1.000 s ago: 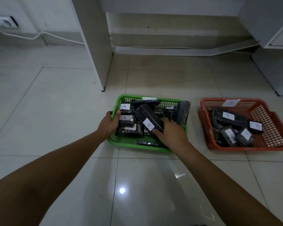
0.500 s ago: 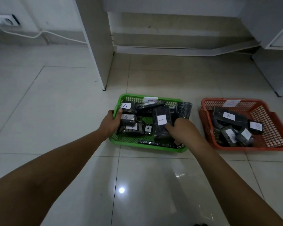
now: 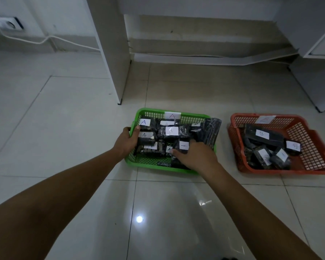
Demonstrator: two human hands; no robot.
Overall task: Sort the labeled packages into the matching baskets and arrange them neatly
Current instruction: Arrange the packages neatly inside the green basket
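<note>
A green basket point(image 3: 150, 164) tagged A sits on the floor tiles, filled with several black packages labelled A. My left hand point(image 3: 127, 140) grips its left rim. My right hand point(image 3: 196, 155) rests in the basket's near right part, fingers on a black package labelled A point(image 3: 182, 147). Another A package point(image 3: 172, 131) lies flat in the middle. A long black package point(image 3: 211, 131) leans over the right rim. To the right stands a red basket point(image 3: 308, 162) tagged B, holding several black packages, one long one labelled B point(image 3: 262, 135).
A white furniture panel point(image 3: 111, 53) stands on the floor behind the green basket. A white cabinet point(image 3: 315, 53) is at the far right. A wall socket point(image 3: 8, 25) with a white cable is at the far left. Glossy tiles lie all around.
My right hand laid a package labelled A flat in the basket's middle, then dropped to the near right part onto another A package. My left hand stayed on the rim.
</note>
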